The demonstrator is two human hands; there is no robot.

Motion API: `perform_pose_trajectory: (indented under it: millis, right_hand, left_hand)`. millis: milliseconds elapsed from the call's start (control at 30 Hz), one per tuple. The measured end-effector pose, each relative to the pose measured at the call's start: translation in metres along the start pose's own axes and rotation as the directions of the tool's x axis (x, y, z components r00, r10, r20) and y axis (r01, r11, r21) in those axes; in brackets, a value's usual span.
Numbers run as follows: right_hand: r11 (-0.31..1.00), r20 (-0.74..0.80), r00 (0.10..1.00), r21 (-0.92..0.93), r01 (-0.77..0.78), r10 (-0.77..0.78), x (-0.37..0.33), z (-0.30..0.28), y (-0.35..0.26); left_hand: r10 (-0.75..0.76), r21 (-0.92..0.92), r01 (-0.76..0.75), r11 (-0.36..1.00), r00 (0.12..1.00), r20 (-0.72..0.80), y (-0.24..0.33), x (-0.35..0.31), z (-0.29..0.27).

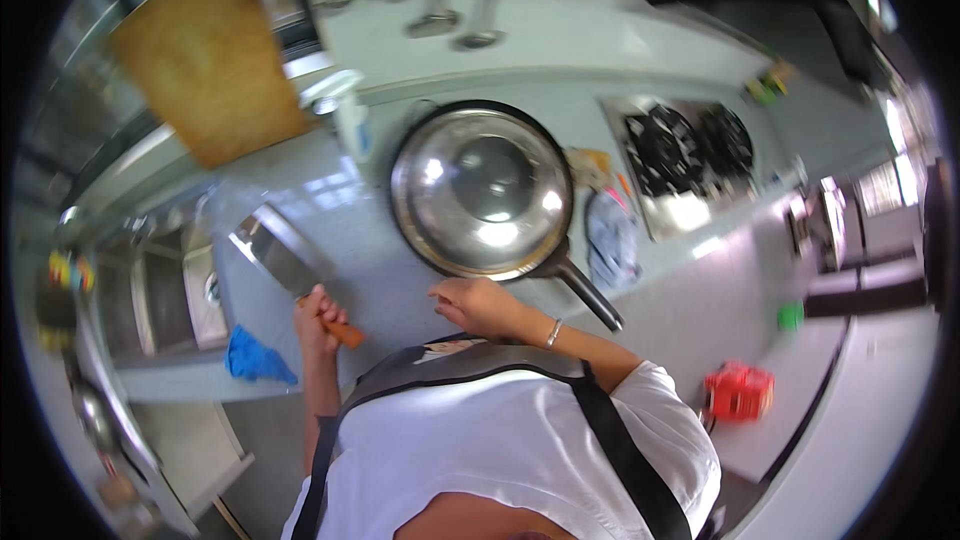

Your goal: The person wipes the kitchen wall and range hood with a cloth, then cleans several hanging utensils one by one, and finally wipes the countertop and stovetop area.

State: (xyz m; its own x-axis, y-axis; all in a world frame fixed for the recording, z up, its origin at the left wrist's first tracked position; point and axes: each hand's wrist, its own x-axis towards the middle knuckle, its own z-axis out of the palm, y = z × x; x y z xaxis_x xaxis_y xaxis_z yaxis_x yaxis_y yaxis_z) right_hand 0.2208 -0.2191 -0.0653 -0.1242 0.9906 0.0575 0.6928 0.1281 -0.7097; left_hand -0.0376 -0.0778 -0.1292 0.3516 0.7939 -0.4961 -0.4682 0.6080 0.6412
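My left hand is wrapped round the orange-brown handle of a cleaver. Its broad metal blade points up and to the left over the grey counter. My right hand, with a bracelet at the wrist, is just below the near rim of a wok. Its fingers are loosely bent and a little apart, with nothing visible in them. A shiny metal lid with a round glass middle covers the wok. The wok's dark handle sticks out toward the lower right.
A sink lies left, with a blue cloth at the counter edge. Behind stand a wooden cutting board and a white spray bottle. To the right are a grey-blue cloth, a gas stove and a red basket.
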Motion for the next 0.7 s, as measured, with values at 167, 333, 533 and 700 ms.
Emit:
perform_pose_trajectory:
  millis: [167, 333, 533, 700]
  right_hand:
    - [0.987, -0.425, 0.896, -0.025, -0.157, 0.132, -0.050, -0.019, -0.001]
    - [0.838, -0.564, 0.636, 0.216, -0.502, 0.526, -0.097, -0.057, 0.010]
    - [0.761, -0.694, 0.505, 0.095, -0.642, 0.513, -0.128, -0.141, 0.135]
    - [0.619, -0.683, 0.610, -0.287, -0.731, 0.402, -0.085, -0.157, 0.236]
  left_hand:
    - [-0.112, -0.052, 0.114, 0.992, 0.993, 0.044, -0.009, 0.063, -0.032]
    - [-0.165, -0.121, 0.174, 0.977, 0.983, 0.086, -0.025, 0.102, -0.036]
    - [-0.123, 0.131, 0.133, 0.982, 0.989, -0.082, -0.035, 0.117, -0.041]
    - [0.163, 0.570, -0.023, 0.821, 0.967, -0.195, -0.041, 0.123, -0.087]
